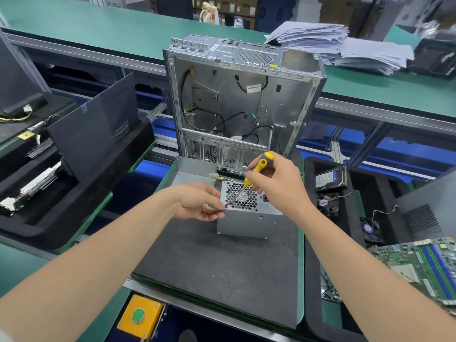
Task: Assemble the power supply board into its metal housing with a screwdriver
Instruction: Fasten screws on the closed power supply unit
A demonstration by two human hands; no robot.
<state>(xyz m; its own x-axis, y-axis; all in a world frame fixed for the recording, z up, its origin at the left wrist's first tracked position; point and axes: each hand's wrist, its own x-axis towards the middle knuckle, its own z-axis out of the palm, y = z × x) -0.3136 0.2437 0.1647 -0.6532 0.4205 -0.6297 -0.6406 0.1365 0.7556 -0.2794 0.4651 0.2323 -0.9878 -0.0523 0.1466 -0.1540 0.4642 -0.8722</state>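
On the dark mat [209, 262] the stiff metal housing [246, 220] wants a side hold; left hand [197, 203] pinches, perhaps, a screw [225, 206]; right hand [278, 186] grips the screwdriver [246, 180].

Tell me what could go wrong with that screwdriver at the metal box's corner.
The screwdriver tip sits beside the left hand's fingertips, so a slip could jab them. The right hand holds it slanted, which may make it skip off. The metal housing stands unclamped on the mat, so pressing could shift it.
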